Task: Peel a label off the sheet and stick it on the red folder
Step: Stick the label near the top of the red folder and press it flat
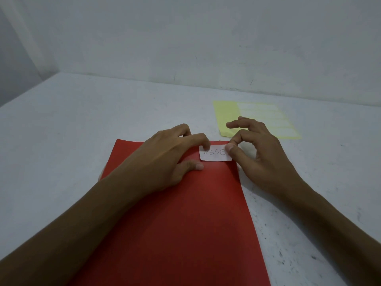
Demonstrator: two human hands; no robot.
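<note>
Two hands on one label [214, 154], one red folder [175, 223].
The left hand [165, 153] rests spread on the folder, forefinger pressing the label at the folder's 1 o'clock corner; the right hand [266, 153] seems to pinch its right end; one yellow sheet [226, 112] lies at 2 o'clock.

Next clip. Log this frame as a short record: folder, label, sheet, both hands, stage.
folder: red paper folder flat on the speckled grey table
label: small white rectangular label, handwritten, on the folder's far right corner
sheet: yellow label sheet on the table beyond the folder, to the right
left hand: index fingertip on the label's left end, thumb on the folder
right hand: thumb on the label's right end; pressing or pinching unclear
stage: label on folder, both hands touching it
</note>
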